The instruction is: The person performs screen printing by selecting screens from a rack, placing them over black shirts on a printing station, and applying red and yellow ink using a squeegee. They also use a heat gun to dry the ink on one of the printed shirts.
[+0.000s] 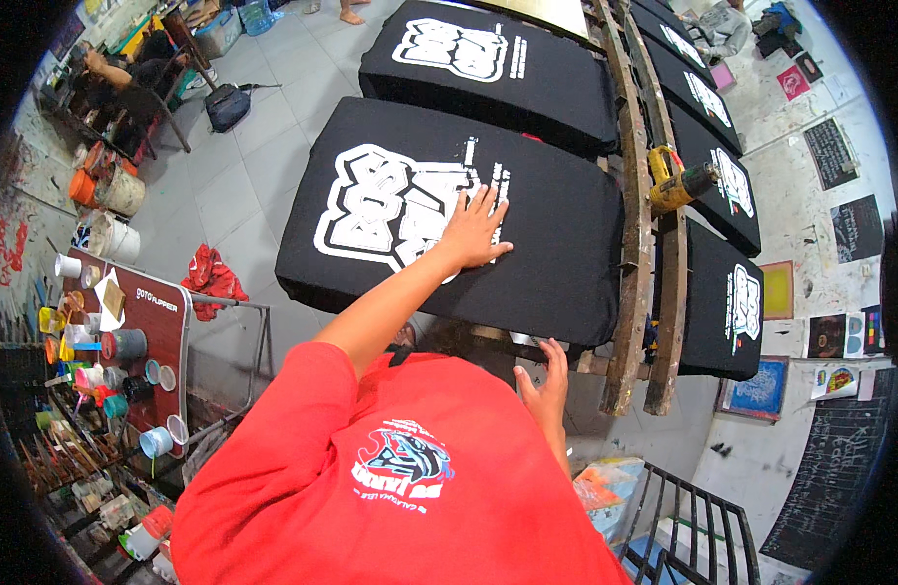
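Along the far left edge, a red rolling cart [166, 322] holds many small paint pots [127, 343] and cups in mixed colours, with white buckets [117, 237] standing on the grey tiled floor [244, 166] beside it. A crumpled red rag [211, 278] hangs over the cart's metal rail. Farther back on the left, another person's arm [108, 68] shows near a cluttered table, and a dark bag [227, 105] lies on the tiles.

At the centre, a black T-shirt [556, 234] is stretched flat over a printing board, bearing a large white block-letter design [381, 210]. The person's left hand [473, 232] lies open and flat on the shirt, fingers spread, palm pressing on the right part of the white print. The person wears a red T-shirt [390, 478] that fills the lower middle of the view.

Just right of centre, the right hand [546, 385] is open with fingers pointing up, its fingertips touching the underside of the board's near edge. A second black printed shirt [488, 68] sits on a board behind the first.

Right of these, worn wooden rails [636, 224] run front to back, with a yellow heat gun [675, 182] resting on them. Beyond the rails, more black printed shirts [722, 302] lie in a row. On the far right, dark printing screens [829, 151] and coloured prints [839, 336] lie on a paint-stained floor, and a black metal rack [688, 522] stands at the lower right.
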Action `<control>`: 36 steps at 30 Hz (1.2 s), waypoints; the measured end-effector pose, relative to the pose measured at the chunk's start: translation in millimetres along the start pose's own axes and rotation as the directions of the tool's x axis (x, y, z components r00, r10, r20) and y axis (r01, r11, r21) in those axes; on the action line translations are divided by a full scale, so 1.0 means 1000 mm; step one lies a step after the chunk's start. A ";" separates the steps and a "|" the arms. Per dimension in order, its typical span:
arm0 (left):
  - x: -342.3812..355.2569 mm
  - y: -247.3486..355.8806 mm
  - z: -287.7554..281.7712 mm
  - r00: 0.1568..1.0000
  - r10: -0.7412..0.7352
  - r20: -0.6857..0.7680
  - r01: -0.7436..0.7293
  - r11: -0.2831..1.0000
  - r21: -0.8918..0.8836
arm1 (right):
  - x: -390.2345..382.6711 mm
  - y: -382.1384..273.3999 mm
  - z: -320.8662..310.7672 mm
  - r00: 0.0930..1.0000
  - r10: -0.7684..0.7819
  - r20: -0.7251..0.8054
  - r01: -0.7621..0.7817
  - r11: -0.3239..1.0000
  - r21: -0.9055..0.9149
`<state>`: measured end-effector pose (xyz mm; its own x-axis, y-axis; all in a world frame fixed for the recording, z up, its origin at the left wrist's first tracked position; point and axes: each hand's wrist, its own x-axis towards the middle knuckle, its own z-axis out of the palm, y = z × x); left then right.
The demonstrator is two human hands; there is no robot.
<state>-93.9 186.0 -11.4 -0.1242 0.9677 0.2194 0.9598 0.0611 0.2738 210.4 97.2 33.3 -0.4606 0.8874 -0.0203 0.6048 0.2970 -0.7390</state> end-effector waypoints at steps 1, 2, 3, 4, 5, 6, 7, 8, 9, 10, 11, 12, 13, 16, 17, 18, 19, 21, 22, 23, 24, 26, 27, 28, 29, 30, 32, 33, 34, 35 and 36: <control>0.001 0.001 0.002 0.998 -0.002 0.061 0.001 1.000 0.016 | -0.001 0.003 -0.002 1.000 0.003 -0.014 -0.003 1.000 0.002; 0.000 0.001 0.003 1.000 0.010 0.029 -0.010 1.000 0.017 | -0.003 0.007 -0.005 1.000 0.017 -0.023 -0.016 1.000 0.017; -0.002 0.001 0.003 0.999 0.016 0.031 -0.017 1.000 0.012 | -0.005 0.010 -0.006 0.998 0.051 -0.027 -0.050 0.997 0.050; -0.004 -0.001 0.002 0.999 0.019 0.044 -0.019 1.000 0.008 | -0.006 0.013 -0.006 0.999 0.042 -0.030 -0.041 0.998 0.038; -0.007 -0.003 0.001 0.999 0.037 0.033 -0.037 0.999 0.010 | -0.008 0.015 -0.006 0.998 0.051 -0.029 -0.050 0.998 0.041; -0.010 -0.005 0.000 0.998 0.038 0.050 -0.039 0.999 0.017 | -0.010 0.018 -0.006 0.996 0.084 -0.019 -0.083 0.995 0.059; -0.013 -0.009 -0.003 0.997 0.035 0.065 -0.037 0.999 0.027 | -0.010 0.020 -0.004 0.995 0.099 -0.006 -0.098 0.990 0.106; -0.017 -0.013 -0.006 0.996 0.029 0.090 -0.032 0.999 0.037 | -0.010 0.021 -0.002 0.998 0.061 -0.003 -0.061 0.994 0.089; -0.022 -0.018 -0.009 0.998 0.008 0.069 -0.011 0.999 0.052 | -0.010 0.021 -0.001 0.999 0.048 0.010 -0.049 0.995 0.087; -0.028 -0.028 -0.014 0.998 -0.022 0.063 0.018 0.997 0.070 | -0.009 0.020 0.001 0.998 0.065 0.023 -0.067 0.993 0.093; -0.034 -0.039 -0.021 0.996 -0.054 0.076 0.048 0.995 0.083 | -0.008 0.019 0.004 0.999 0.036 0.019 -0.037 0.998 0.057; -0.039 -0.052 -0.028 0.992 -0.083 0.091 0.075 0.993 0.094 | -0.006 0.016 0.007 1.000 0.013 0.012 -0.014 0.998 0.060; -0.043 -0.065 -0.034 0.980 -0.167 0.105 0.155 0.981 0.114 | -0.004 0.012 0.009 1.000 0.002 0.005 -0.002 0.998 0.064; -0.059 -0.114 -0.060 0.960 -0.281 0.011 0.277 0.951 0.140 | -0.001 -0.002 0.022 0.999 -0.027 -0.026 0.029 0.998 0.059; -0.067 -0.127 -0.067 0.949 -0.312 0.056 0.301 0.943 0.144 | -0.001 -0.008 0.030 0.999 -0.026 -0.031 0.027 0.998 0.056; -0.071 -0.138 -0.071 0.936 -0.340 0.089 0.324 0.934 0.152 | -0.001 -0.015 0.039 0.999 -0.033 -0.039 0.036 0.997 0.064; -0.073 -0.141 -0.070 0.936 -0.333 0.118 0.308 0.933 0.187 | -0.002 -0.023 0.049 0.999 -0.021 -0.043 0.024 0.998 0.063; -0.073 -0.147 -0.067 0.961 -0.275 0.025 0.267 0.948 0.172 | -0.003 -0.041 0.074 0.999 -0.002 -0.050 0.003 1.000 0.027; -0.075 -0.149 -0.064 0.958 -0.282 0.058 0.270 0.950 0.159 | -0.005 -0.052 0.089 0.998 0.022 -0.051 -0.021 1.000 0.021; -0.077 -0.153 -0.063 0.966 -0.252 0.061 0.241 0.960 0.141 | -0.007 -0.065 0.106 0.996 0.028 -0.081 -0.026 0.999 0.019; -0.082 -0.158 -0.063 0.972 -0.219 0.082 0.211 0.973 0.095 | -0.012 -0.080 0.124 0.993 0.050 -0.109 -0.048 0.999 0.022; -0.090 -0.172 -0.070 0.993 -0.104 0.049 0.101 0.992 0.069 | -0.011 -0.113 0.157 0.977 0.130 -0.168 -0.125 0.991 0.041; -0.101 -0.180 -0.075 0.995 -0.053 0.084 0.053 0.999 -0.002 | -0.014 -0.130 0.175 0.963 0.166 -0.211 -0.150 0.984 0.092; -0.104 -0.190 -0.081 0.993 -0.011 0.121 0.016 0.999 -0.038 | -0.011 -0.147 0.193 0.956 0.183 -0.228 -0.136 0.969 0.207; -0.110 -0.192 -0.085 0.990 0.025 0.139 -0.016 0.998 -0.066 | -0.011 -0.162 0.204 0.972 0.113 -0.206 -0.095 0.991 0.095; -0.112 -0.196 -0.090 0.980 0.053 0.194 -0.047 0.998 -0.037 | -0.007 -0.178 0.215 0.982 0.048 -0.181 -0.043 0.998 0.036; -0.113 -0.200 -0.096 0.986 0.090 0.142 -0.081 0.994 -0.069 | 0.023 -0.198 0.227 0.973 -0.083 -0.216 0.045 0.984 -0.174; -0.114 -0.202 -0.097 0.985 0.097 0.145 -0.085 0.992 -0.092 | 0.042 -0.204 0.229 0.957 -0.180 -0.227 0.113 0.954 -0.279; -0.114 -0.204 -0.097 0.982 0.117 0.150 -0.102 0.989 -0.110 | 0.069 -0.204 0.227 0.952 -0.180 -0.246 0.092 0.940 -0.329; -0.115 -0.207 -0.097 0.981 0.147 0.130 -0.126 0.979 -0.161 | 0.097 -0.202 0.224 0.926 -0.236 -0.294 0.092 0.897 -0.432; -0.117 -0.210 -0.096 0.979 0.165 0.121 -0.148 0.980 -0.135 | 0.123 -0.198 0.219 0.932 -0.166 -0.322 -0.004 0.884 -0.468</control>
<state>-304.9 36.2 -4.9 0.0667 0.9869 0.1469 0.9248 -0.1164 0.3621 -108.5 70.6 29.1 -0.3204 0.8912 0.3212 0.8401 0.4240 -0.3382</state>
